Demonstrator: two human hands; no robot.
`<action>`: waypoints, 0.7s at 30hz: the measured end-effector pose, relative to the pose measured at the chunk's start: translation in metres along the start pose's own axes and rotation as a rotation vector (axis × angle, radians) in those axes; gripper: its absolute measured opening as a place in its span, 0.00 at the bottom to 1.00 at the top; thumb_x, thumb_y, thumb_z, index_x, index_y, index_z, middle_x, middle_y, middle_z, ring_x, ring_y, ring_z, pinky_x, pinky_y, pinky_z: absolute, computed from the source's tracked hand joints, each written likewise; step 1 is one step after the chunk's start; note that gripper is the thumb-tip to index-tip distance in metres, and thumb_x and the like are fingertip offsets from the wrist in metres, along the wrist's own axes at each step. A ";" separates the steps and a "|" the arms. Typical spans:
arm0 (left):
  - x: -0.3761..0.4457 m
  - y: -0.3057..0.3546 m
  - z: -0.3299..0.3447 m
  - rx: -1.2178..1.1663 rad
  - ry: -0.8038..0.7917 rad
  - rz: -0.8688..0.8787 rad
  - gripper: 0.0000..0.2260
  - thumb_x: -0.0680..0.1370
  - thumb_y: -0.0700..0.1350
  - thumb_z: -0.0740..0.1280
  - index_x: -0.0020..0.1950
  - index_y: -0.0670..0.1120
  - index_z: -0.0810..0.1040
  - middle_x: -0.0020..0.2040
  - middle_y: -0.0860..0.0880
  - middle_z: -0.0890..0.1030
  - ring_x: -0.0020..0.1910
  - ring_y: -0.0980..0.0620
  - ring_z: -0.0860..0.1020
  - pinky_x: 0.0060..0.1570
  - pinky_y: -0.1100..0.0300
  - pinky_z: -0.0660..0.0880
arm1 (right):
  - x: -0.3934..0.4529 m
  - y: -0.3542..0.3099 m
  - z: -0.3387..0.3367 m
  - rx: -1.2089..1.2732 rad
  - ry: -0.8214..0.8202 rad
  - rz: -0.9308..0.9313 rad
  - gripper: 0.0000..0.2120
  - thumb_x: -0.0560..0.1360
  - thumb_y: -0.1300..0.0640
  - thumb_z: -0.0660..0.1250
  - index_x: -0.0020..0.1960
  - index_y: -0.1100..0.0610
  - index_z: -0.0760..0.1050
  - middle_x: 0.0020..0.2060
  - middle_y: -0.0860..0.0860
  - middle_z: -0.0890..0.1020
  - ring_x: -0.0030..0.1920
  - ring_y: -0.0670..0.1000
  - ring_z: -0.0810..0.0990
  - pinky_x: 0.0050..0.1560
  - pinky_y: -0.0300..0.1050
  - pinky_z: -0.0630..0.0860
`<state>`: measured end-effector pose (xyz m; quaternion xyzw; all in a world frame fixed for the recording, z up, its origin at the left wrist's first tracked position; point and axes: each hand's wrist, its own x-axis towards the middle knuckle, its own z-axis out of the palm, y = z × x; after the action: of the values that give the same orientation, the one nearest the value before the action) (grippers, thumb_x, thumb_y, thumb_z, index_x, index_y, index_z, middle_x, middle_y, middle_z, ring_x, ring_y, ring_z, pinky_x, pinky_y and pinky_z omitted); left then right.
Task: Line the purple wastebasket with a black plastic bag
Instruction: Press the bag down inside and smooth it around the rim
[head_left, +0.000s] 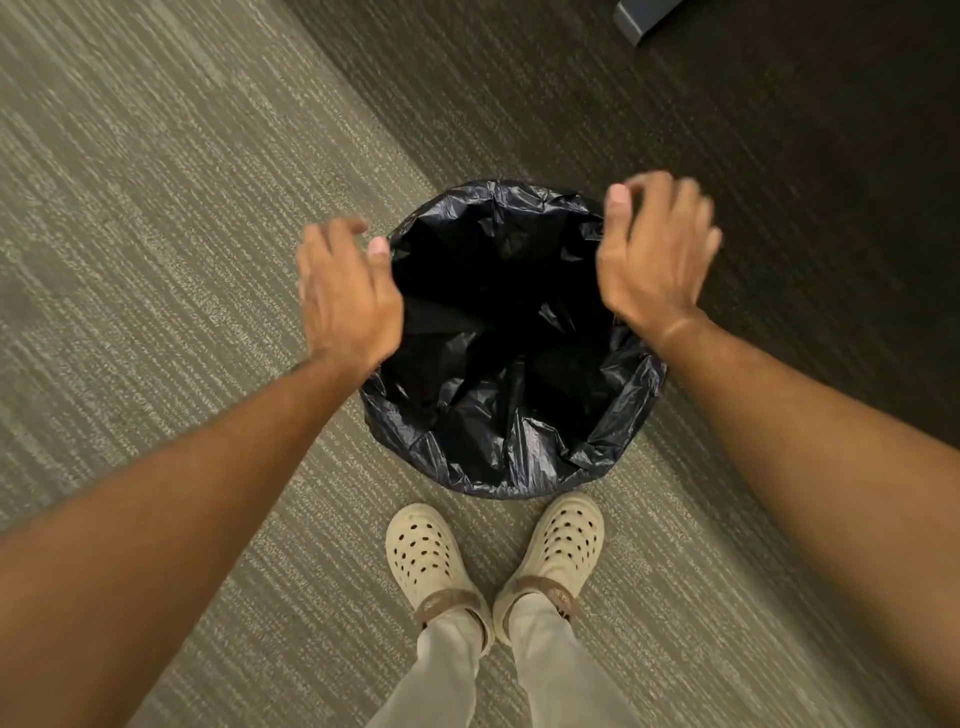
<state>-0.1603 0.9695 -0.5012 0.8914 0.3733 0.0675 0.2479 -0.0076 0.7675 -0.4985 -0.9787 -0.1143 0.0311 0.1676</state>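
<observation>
A black plastic bag (511, 447) stands open on the carpet, its mouth folded outward over a round rim. It covers the wastebasket completely, so no purple shows. The bag's inside is dark and crumpled. My left hand (348, 296) hovers at the left edge of the bag, fingers spread, thumb tip next to the plastic. At the far right edge is my right hand (657, 254), fingers loosely curved and blurred, thumb beside the rim. Neither hand visibly pinches the plastic.
Striped grey-green carpet (156, 260) lies to the left and a darker carpet (753, 182) to the right. My two feet in cream clogs (493, 566) stand just in front of the bag. A grey furniture corner (641, 18) shows at the top right.
</observation>
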 end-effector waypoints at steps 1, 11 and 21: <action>0.006 0.005 0.002 0.033 -0.026 0.075 0.17 0.81 0.49 0.54 0.64 0.41 0.69 0.60 0.42 0.71 0.58 0.48 0.69 0.58 0.55 0.68 | 0.005 -0.007 0.002 -0.010 -0.029 -0.119 0.21 0.79 0.42 0.50 0.59 0.54 0.72 0.57 0.57 0.75 0.57 0.59 0.72 0.55 0.55 0.65; 0.027 -0.012 0.020 0.013 -0.199 0.250 0.16 0.84 0.48 0.50 0.52 0.38 0.71 0.43 0.41 0.74 0.39 0.46 0.70 0.39 0.56 0.61 | 0.038 -0.020 0.029 -0.050 -0.315 -0.329 0.25 0.81 0.41 0.45 0.50 0.58 0.73 0.51 0.65 0.80 0.51 0.69 0.77 0.46 0.55 0.70; 0.027 -0.009 0.015 -0.074 -0.230 0.028 0.15 0.83 0.53 0.51 0.46 0.44 0.70 0.37 0.48 0.72 0.36 0.49 0.70 0.38 0.56 0.61 | 0.043 -0.025 0.026 -0.018 -0.364 -0.141 0.28 0.79 0.37 0.43 0.44 0.55 0.73 0.51 0.64 0.80 0.53 0.68 0.76 0.51 0.56 0.69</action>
<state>-0.1420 0.9870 -0.5206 0.8886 0.3272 -0.0181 0.3210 0.0265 0.8094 -0.5153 -0.9480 -0.2112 0.1949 0.1372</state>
